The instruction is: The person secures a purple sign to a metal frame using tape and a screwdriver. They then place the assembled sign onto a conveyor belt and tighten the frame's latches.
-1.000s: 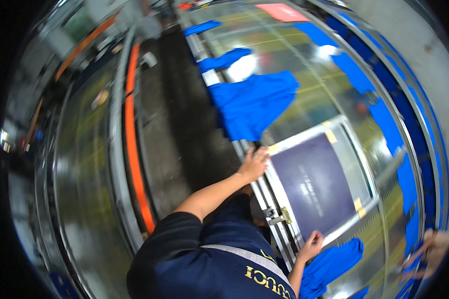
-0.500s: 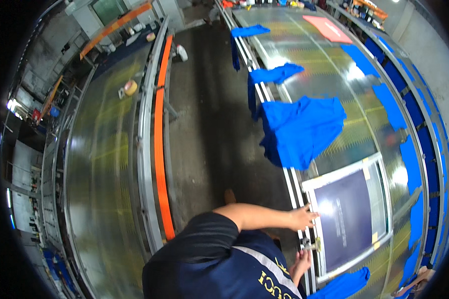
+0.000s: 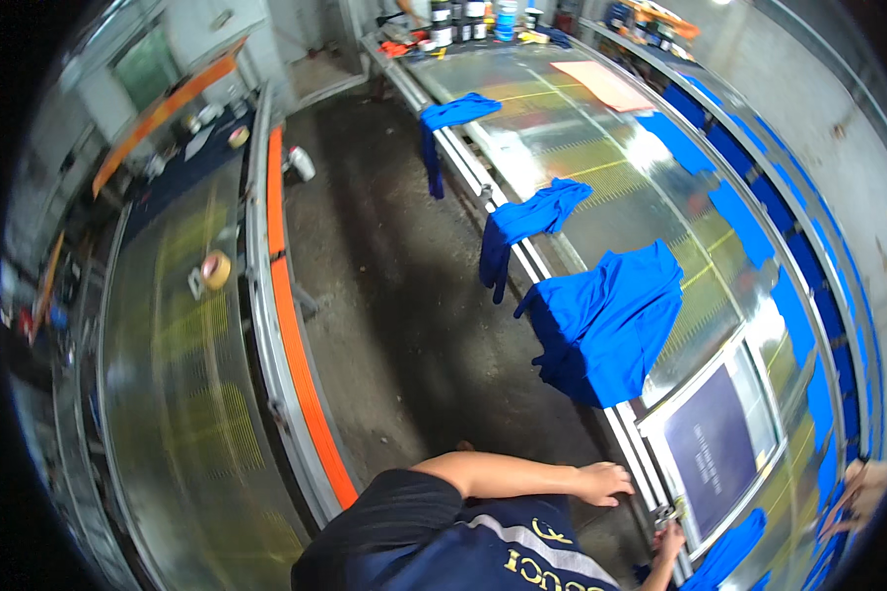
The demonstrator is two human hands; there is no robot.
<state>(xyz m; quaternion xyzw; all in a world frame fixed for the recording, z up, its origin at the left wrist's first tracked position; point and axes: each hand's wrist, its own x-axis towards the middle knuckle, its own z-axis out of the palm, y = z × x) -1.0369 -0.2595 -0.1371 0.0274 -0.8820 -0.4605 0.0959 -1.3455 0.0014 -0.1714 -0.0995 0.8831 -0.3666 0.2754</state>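
A screen-printing frame with a pale border and a dark purple panel lies on the long glossy table, to the right of my hands. My left hand is held beside the table's metal edge rail, off the frame, fingers loosely stretched and nothing in them. At the frame's near left corner a small metal clamp sits on the rail. My right hand has its fingers closed at this clamp; the fingertips are partly hidden. A blue fabric piece lies just right of my right hand, against the frame's lower edge.
Blue garment pieces drape over the rail farther along. Blue pieces line the table's far side, by what looks like another person's hand. Ink containers stand at the far end. Left of the aisle, a second table carries a tape roll.
My left hand has come away from the frame's left edge to beside the rail. My right hand has moved up to the clamp. The view has shifted, showing more of the far end.
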